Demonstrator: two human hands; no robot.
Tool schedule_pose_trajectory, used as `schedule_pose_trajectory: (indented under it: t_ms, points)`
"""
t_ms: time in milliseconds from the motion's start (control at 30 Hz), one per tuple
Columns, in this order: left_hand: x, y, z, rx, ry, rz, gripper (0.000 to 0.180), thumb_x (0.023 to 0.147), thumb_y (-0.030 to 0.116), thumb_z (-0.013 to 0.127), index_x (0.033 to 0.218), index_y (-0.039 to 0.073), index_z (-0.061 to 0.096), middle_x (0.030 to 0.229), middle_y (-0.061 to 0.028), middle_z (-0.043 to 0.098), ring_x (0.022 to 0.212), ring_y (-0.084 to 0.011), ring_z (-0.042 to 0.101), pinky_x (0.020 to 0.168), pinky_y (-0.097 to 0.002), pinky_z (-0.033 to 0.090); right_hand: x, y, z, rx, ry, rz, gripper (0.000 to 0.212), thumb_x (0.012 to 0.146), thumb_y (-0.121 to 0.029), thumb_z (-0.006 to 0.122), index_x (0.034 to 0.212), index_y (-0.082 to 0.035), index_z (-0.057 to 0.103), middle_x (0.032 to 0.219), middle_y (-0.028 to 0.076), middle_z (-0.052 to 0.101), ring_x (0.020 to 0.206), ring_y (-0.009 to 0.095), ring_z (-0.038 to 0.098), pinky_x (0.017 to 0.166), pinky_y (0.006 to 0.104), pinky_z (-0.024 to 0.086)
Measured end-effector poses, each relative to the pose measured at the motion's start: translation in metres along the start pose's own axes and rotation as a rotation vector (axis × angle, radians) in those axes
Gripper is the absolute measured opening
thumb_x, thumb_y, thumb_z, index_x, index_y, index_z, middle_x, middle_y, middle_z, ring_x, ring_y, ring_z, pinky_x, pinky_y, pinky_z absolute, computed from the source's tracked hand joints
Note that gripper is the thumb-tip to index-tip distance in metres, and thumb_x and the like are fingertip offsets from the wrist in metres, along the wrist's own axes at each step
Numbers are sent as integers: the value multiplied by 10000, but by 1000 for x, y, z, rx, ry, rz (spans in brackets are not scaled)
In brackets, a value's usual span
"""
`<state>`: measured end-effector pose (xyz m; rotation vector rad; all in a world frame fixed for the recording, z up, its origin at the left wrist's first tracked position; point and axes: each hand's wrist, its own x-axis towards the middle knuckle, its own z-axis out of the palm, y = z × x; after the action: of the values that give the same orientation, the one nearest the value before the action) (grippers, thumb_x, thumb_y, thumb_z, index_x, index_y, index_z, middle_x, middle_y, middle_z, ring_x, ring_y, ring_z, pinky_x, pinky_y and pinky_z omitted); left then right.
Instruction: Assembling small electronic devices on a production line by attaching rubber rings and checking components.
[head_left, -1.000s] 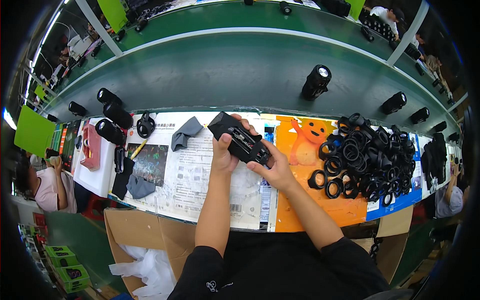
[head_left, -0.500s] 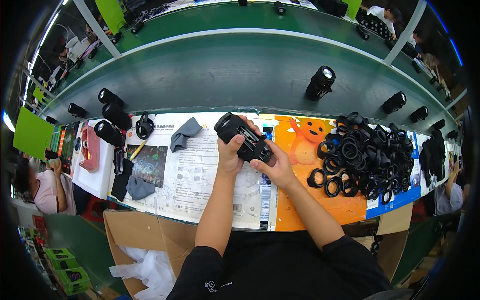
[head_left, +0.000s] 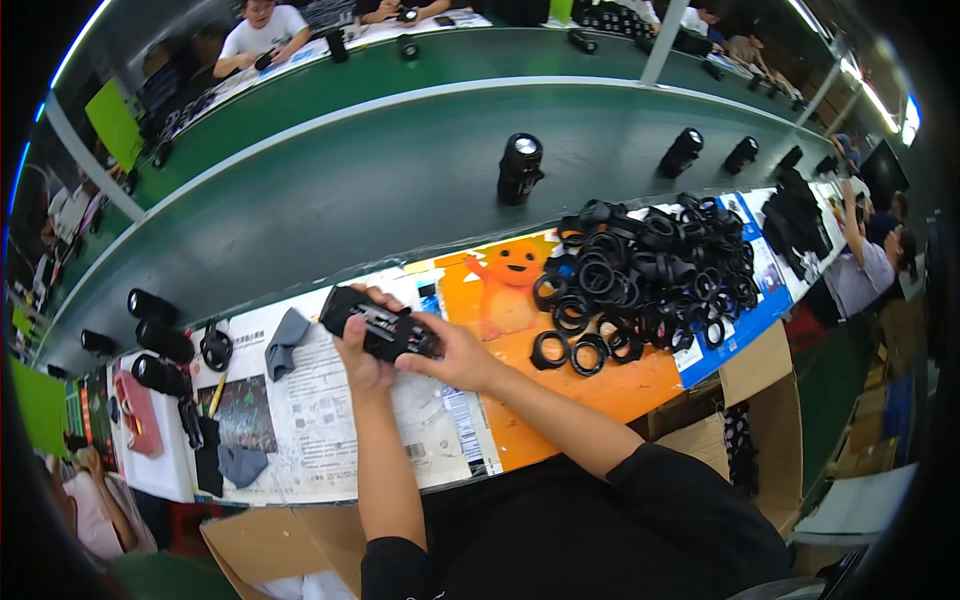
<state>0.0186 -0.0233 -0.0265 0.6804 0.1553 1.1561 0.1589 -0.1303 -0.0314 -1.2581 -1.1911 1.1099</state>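
Note:
Both my hands hold a black cylindrical portable speaker (head_left: 382,327) lying lengthwise above the table, its side with a slot-like panel facing up. My left hand (head_left: 364,362) wraps its left part, thumb on top. At the right end, the fingers of my right hand (head_left: 455,356) close round it. To the right, a big heap of black plastic rings (head_left: 655,270) spreads over the orange and blue sheets. Left of my hands lie a grey cloth (head_left: 287,343) and a black ring-shaped part (head_left: 216,348).
A yellow pen (head_left: 217,395) and a second grey cloth (head_left: 242,465) lie farther left, beside a white foam tray (head_left: 162,483). Several black speakers stand on the green conveyor (head_left: 400,180), one upright speaker (head_left: 520,170) ahead. Cardboard boxes (head_left: 285,545) sit below the table edge. Co-workers sit across and at both sides.
The view has swung to the right, so the table appears shifted left and tilted. Both hands still grip the speaker, which has been turned slightly between them.

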Motion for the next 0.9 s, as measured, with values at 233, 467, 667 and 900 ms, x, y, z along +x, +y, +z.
schedule_pose_trajectory:
  t_ms: [233, 467, 667, 900]
  points:
    - [1, 11, 6, 100, -19, 5, 557, 937, 323, 875, 1335, 60, 588, 1131, -118, 684, 1065, -278, 719, 991, -435, 617, 3, -67, -108, -751, 57, -302, 301, 1064, -276, 765, 1268, -56, 798, 1290, 126, 755, 1164, 302, 715, 1020, 422, 592]
    - [5, 17, 16, 484, -36, -25, 538, 881, 275, 918, 1291, 42, 659, 1086, -113, 750, 1006, -246, 752, 929, -413, 646, 34, -121, -339, -1377, -24, 85, 270, 979, -60, 707, 1195, -150, 842, 1344, 171, 677, 1345, 397, 598, 1187, 473, 491]
    - [4, 16, 3, 447, -71, -72, 647, 845, 246, 951, 1359, 39, 617, 1115, -118, 737, 1034, -265, 758, 954, -431, 642, 37, -102, -385, -1348, -272, 276, 210, 931, -201, 857, 1136, -159, 873, 1386, 181, 655, 1297, 390, 610, 1133, 472, 511]
    - [4, 23, 12, 405, -74, -9, 610, 868, 210, 933, 1344, 61, 582, 1188, -161, 743, 1062, -294, 770, 939, -455, 671, 30, -128, -350, -1245, -159, 233, 145, 944, -182, 851, 1057, -91, 840, 1329, 145, 638, 1302, 350, 613, 1144, 438, 504]
